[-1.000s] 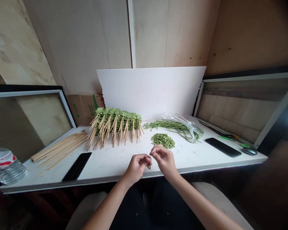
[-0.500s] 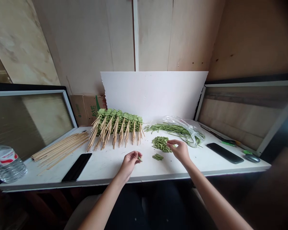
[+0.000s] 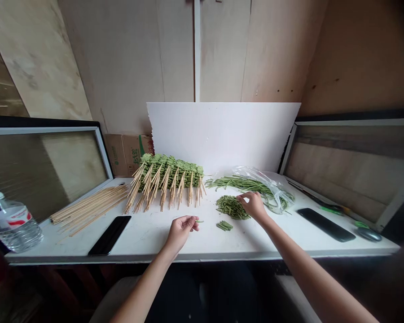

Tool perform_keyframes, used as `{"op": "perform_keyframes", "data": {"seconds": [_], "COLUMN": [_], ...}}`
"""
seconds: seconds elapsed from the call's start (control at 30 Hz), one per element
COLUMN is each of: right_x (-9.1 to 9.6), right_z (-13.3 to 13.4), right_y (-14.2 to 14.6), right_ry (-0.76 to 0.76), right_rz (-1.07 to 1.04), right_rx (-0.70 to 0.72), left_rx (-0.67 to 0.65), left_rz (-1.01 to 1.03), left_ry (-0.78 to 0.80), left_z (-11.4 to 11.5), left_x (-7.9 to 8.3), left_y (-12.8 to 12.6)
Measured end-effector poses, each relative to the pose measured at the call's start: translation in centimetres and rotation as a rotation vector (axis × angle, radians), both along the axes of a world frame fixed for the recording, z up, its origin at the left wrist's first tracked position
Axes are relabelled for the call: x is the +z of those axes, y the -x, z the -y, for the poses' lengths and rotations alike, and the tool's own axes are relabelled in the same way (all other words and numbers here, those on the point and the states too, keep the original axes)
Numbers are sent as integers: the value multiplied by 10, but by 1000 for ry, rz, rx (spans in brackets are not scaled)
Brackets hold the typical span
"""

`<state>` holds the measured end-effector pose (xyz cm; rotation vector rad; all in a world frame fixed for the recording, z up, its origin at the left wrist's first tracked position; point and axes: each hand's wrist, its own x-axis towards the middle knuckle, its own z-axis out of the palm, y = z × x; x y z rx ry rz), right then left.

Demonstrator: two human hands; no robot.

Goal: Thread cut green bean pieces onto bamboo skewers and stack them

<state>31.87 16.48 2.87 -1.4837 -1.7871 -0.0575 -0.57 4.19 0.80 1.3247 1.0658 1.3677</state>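
My left hand rests near the front edge of the white table, fingers curled in a pinch on a short green bean piece. My right hand reaches onto the pile of cut bean pieces, fingers bent down and pinching into it. A few cut pieces lie apart between my hands. Behind them a row of bean-loaded skewers is stacked at the back.
Bare bamboo skewers lie at the left, beside a black phone and a water bottle. A plastic bag of long beans sits at the right, with a second phone, a mouse and framed panels on both sides.
My hands have parted: the right one went from in front of me out to the cut bean pile. A few pieces now lie on the table between them.
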Motion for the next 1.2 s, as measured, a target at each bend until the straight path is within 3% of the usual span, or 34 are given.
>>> {"op": "perform_keyframes", "data": {"seconds": [0.13,0.3,0.4,0.6,0.7,0.77,0.83,0.9,0.93,1.07,1.2], "right_x": [9,22,21,11,10,10,10,9,8,6,8], "right_z": [24,82,109,121,119,118,117,116,115,110,102], "right_y": [12,51,73,93,92,87,78,63,55,16,-9], "right_ry": [-49,51,24,-47,-82,-107,-138,-174,-189,-159,-35], "right_rz": [-10,2,51,59,95,96,66,34,24,-3,-72], "right_rx": [69,503,672,665,697,699,655,589,559,424,240], "left_rx": [-5,-52,-98,-109,-96,15,230,474,591,792,813], "left_rz": [-34,-46,-73,-112,-204,-343,-576,-912,-1079,-1210,-1318], "left_ry": [-6,-30,-81,-119,-156,-276,-393,-407,-350,-118,117], "left_z": [-1,3,11,21,15,9,4,3,4,12,17], "left_x": [-2,-3,4,18,28,36,43,47,47,44,47], "left_y": [-2,-12,-20,-27,-13,12,51,102,130,251,348]}}
